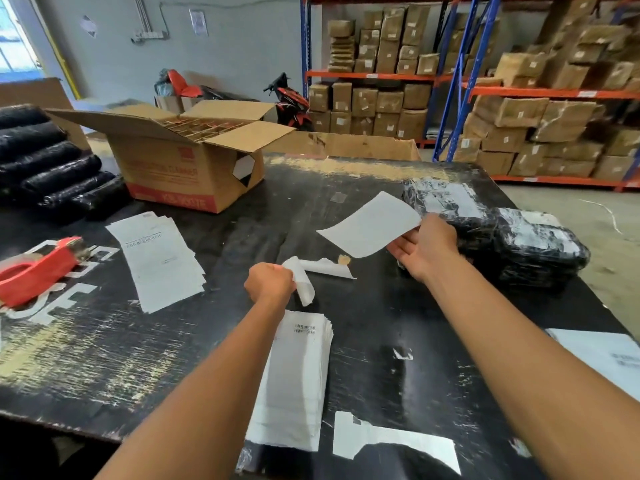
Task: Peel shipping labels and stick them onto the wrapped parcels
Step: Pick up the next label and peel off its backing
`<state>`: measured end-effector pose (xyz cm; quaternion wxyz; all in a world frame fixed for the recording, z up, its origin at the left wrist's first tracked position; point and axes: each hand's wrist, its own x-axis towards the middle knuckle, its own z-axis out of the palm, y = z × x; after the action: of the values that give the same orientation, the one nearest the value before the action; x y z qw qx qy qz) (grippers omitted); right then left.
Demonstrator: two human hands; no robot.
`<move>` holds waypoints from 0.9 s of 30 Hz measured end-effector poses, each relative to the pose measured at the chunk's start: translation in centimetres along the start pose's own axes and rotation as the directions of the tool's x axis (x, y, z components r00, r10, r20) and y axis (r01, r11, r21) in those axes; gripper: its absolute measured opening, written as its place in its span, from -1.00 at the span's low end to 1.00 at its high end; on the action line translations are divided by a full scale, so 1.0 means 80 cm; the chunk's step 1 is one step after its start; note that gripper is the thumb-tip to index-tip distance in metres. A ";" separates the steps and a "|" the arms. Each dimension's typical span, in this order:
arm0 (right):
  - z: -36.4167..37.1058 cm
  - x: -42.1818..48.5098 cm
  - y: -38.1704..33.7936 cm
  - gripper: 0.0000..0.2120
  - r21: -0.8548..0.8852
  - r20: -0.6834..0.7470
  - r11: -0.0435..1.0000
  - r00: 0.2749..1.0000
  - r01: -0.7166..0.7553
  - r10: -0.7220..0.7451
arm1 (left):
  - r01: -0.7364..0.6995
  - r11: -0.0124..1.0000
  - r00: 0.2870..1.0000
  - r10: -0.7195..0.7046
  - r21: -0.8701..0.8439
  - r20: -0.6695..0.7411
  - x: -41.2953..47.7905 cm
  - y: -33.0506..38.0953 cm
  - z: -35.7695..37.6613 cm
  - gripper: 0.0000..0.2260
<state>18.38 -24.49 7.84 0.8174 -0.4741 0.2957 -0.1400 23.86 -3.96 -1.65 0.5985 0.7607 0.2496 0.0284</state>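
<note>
Head view, nearest first: a torn scrap of white paper lies flat at the table's front edge. The tabletop is black, scuffed and scratched down to pale streaks. Just beyond the scrap, partly under my left forearm, sits a label stack, thin white sheets fanned slightly at the edges, with a barcode printed on the top one. Another white sheet lies at the right edge.

My left hand is closed in a fist round a strip of backing paper, glossy and curled, its free ends twisting out to the right of my knuckles. My right hand pinches one corner of a peeled label between thumb and fingers, the other fingers stretched loosely beneath. The label is a plain white rectangle held in the air, clear of the table, its blank side toward me.

Just behind that hand are the wrapped parcels, lumpy blocks in crinkled black plastic with shiny tape. Whether my hand touches them I cannot tell.

To the left lie a second pile of labels and a red tape dispenser. Farther back stand an open cardboard box with dividers inside and black plastic-wrapped rolls. Beyond the table, a red motorbike stands beside steel shelving loaded with brown-wrapped packages.
</note>
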 end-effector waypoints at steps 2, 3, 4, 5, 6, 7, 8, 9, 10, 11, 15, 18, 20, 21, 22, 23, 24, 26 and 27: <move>0.009 0.014 0.000 -0.69 -0.017 0.026 1.000 1.000 -0.011 0.011 | -0.002 0.998 1.000 0.002 0.060 0.002 0.011 0.001 0.010 -0.94; 0.014 0.019 0.001 -0.70 -0.021 0.038 1.000 0.999 -0.012 0.013 | -0.014 0.994 1.000 0.013 0.104 0.005 0.017 0.003 0.015 -0.93; 0.018 0.025 0.001 -0.71 -0.031 0.049 0.999 0.999 -0.013 0.015 | -0.019 0.990 1.000 0.018 0.143 0.005 0.022 0.005 0.018 -0.91; 0.021 0.031 0.002 -0.71 -0.042 0.057 0.999 0.998 -0.016 0.018 | -0.021 0.983 1.000 0.020 0.183 0.007 0.026 0.006 0.022 -0.89; 0.025 0.037 0.003 -0.71 -0.055 0.062 0.998 0.998 -0.020 0.023 | -0.021 0.975 1.000 0.021 0.220 0.004 0.030 0.009 0.025 -0.87; 0.028 0.041 0.003 -0.71 -0.062 0.066 0.998 0.997 -0.023 0.027 | -0.016 0.969 1.000 0.017 0.248 0.000 0.034 0.010 0.027 -0.87; 0.030 0.045 0.003 -0.71 -0.067 0.066 0.997 0.997 -0.027 0.031 | -0.010 0.965 1.000 0.013 0.262 -0.009 0.037 0.012 0.028 -0.86; 0.033 0.049 0.003 -0.72 -0.069 0.063 0.997 0.997 -0.028 0.033 | -0.009 0.963 1.000 0.015 0.268 -0.021 0.040 0.013 0.030 -0.85; 0.034 0.052 0.003 -0.74 -0.074 0.060 0.997 0.998 -0.028 0.032 | -0.016 0.964 0.999 0.027 0.265 -0.038 0.043 0.016 0.029 -0.84; 0.035 0.054 0.003 -0.75 -0.078 0.057 0.997 0.998 -0.026 0.030 | -0.034 0.969 0.997 0.050 0.246 -0.059 0.043 0.020 0.028 -0.83; 0.035 0.056 0.003 -0.77 -0.121 0.039 0.993 0.999 -0.008 0.013 | -0.196 0.977 0.963 0.208 0.082 -0.171 0.024 0.054 0.023 -0.82; 0.034 0.052 0.002 -0.76 -0.146 0.027 0.989 1.000 0.017 -0.013 | -0.506 0.860 0.850 0.509 0.061 -0.133 -0.005 0.081 0.019 -0.89; 0.033 0.046 0.002 -0.76 -0.157 0.021 0.987 0.999 0.031 -0.028 | -0.711 0.697 0.700 0.714 0.093 0.006 -0.026 0.095 0.020 -0.93; 0.033 0.041 0.002 -0.77 -0.160 0.027 0.986 0.999 0.041 -0.037 | -0.782 0.614 0.623 0.776 0.104 0.100 -0.039 0.100 0.021 -0.93; 0.032 0.038 0.003 -0.77 -0.166 0.036 0.985 0.998 0.052 -0.047 | -0.831 0.541 0.556 0.806 0.128 0.204 -0.049 0.103 0.024 -0.90; 0.031 0.033 0.003 -0.77 -0.174 0.044 0.983 0.997 0.063 -0.056 | -0.865 0.471 0.501 0.808 0.172 0.309 -0.059 0.104 0.027 -0.82; 0.029 0.028 0.002 -0.76 -0.182 0.049 0.981 0.997 0.071 -0.063 | -0.885 0.407 0.466 0.790 0.227 0.399 -0.067 0.102 0.031 -0.72; 0.022 0.016 -0.001 -0.75 -0.185 0.048 0.979 0.996 0.084 -0.077 | -0.900 0.299 0.428 0.740 0.316 0.519 -0.084 0.096 0.037 -0.53; 0.016 0.008 -0.003 -0.74 -0.177 0.044 0.980 0.996 0.091 -0.084 | -0.905 0.250 0.410 0.726 0.343 0.552 -0.091 0.093 0.039 -0.47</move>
<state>19.71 -24.06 8.32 0.7697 -0.5607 0.2713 -0.1401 21.15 -10.97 6.16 0.2455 0.9158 -0.2805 0.1494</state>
